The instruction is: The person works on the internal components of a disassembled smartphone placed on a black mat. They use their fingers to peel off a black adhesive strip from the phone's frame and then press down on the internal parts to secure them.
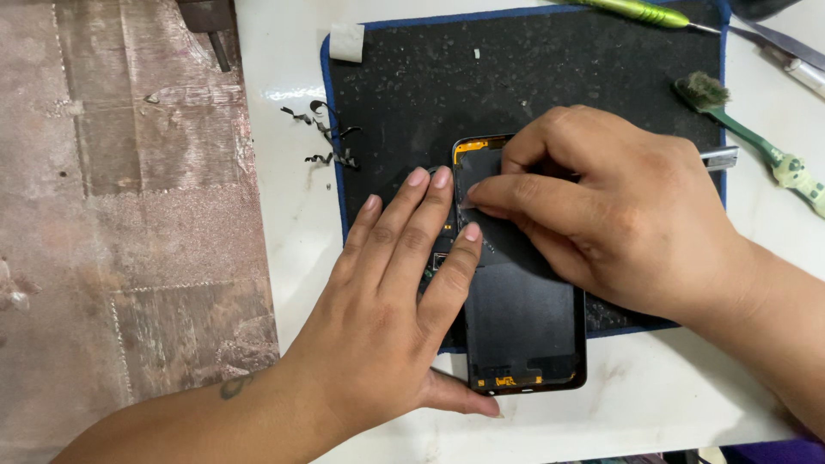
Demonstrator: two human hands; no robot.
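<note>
Black opened phone (524, 326): left hand (387, 318) lies flat on it, right hand (619, 223) pinches its film.

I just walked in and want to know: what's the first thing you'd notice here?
Two hands over an opened phone in the middle, lying on a black work mat. The left hand steadies the phone's left edge while the right hand presses on its upper part. A green-handled brush lies at the right, and curly dark scraps lie by the mat's left edge.
</note>
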